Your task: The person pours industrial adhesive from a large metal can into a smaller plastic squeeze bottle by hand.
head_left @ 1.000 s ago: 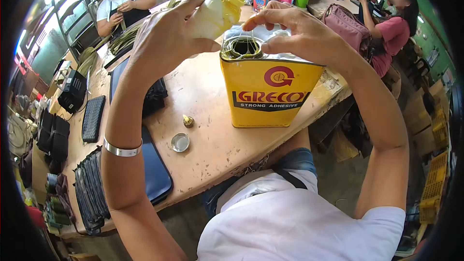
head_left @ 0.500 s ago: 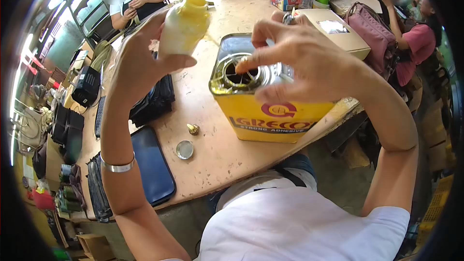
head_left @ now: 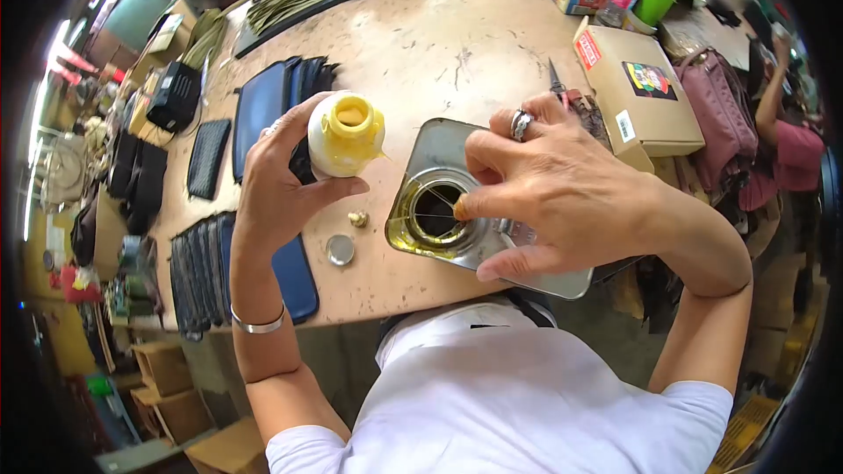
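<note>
My left hand (head_left: pixel 279 180) is wrapped round a white plastic bottle (head_left: pixel 329 156), held upright, its open neck smeared with yellow glue. To its right stands a metal adhesive can (head_left: pixel 527 281), seen from above, with thin wires across its round opening and yellow glue around the rim. My right hand (head_left: pixel 562 184) is over the can, index finger pointing down at the opening's edge, its tip coated in yellowish glue. The thumb is apart and no object shows between the fingers. Between bottle and can, a small brass-coloured piece (head_left: pixel 357 219) and a round metal cap (head_left: pixel 340 250) lie on the table.
Dark blue leather pieces (head_left: pixel 263 110) and a stack of dark strips (head_left: pixel 198 276) lie left on the table (head_left: pixel 474 53). Scissors (head_left: pixel 558 83), a cardboard box (head_left: pixel 645 92) and a pink bag (head_left: pixel 724 110) are at right. Other people sit at the far left and right.
The view has tilted down over the can's top. The bottle has gone from tilted towards the can to upright, beside it. My right index finger stays at the opening.
</note>
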Demonstrator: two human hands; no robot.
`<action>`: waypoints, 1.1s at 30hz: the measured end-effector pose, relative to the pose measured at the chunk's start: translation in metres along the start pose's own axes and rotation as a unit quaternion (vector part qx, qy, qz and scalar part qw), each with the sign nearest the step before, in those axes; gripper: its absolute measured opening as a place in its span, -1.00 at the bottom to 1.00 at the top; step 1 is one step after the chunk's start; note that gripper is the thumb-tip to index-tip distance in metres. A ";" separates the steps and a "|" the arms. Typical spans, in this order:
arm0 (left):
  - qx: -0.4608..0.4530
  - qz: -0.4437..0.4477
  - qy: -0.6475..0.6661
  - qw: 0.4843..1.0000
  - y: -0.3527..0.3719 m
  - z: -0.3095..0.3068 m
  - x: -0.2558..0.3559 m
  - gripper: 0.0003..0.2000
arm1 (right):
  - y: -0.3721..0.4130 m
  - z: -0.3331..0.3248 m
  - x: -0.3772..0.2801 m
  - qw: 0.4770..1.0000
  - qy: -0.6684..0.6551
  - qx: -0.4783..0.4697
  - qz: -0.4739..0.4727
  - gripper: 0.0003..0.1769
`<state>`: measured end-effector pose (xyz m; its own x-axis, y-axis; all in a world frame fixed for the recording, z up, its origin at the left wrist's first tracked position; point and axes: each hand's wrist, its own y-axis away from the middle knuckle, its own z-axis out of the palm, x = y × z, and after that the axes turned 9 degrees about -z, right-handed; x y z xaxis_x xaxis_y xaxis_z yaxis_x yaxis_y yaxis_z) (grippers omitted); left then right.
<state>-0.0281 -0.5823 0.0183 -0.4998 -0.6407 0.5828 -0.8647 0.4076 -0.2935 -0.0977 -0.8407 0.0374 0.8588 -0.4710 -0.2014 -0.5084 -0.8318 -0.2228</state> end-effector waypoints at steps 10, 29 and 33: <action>0.066 -0.058 0.015 0.996 0.047 -0.001 0.040 -0.32 | -0.013 -0.008 0.006 0.990 -0.136 0.012 0.029 -0.54; 0.083 -0.153 0.106 0.979 0.110 0.012 -0.028 -0.32 | -0.008 -0.002 -0.007 0.998 0.008 0.024 0.062 -0.69; 0.083 -0.105 0.122 0.983 0.112 0.022 -0.033 -0.31 | -0.023 -0.005 -0.017 0.996 0.071 0.020 0.049 -0.80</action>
<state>-0.1099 -0.5297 -0.0500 -0.3000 -0.5155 0.8026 -0.9539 0.1582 -0.2550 -0.0998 -0.8150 0.0503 0.8038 -0.5884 -0.0884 -0.5900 -0.7689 -0.2463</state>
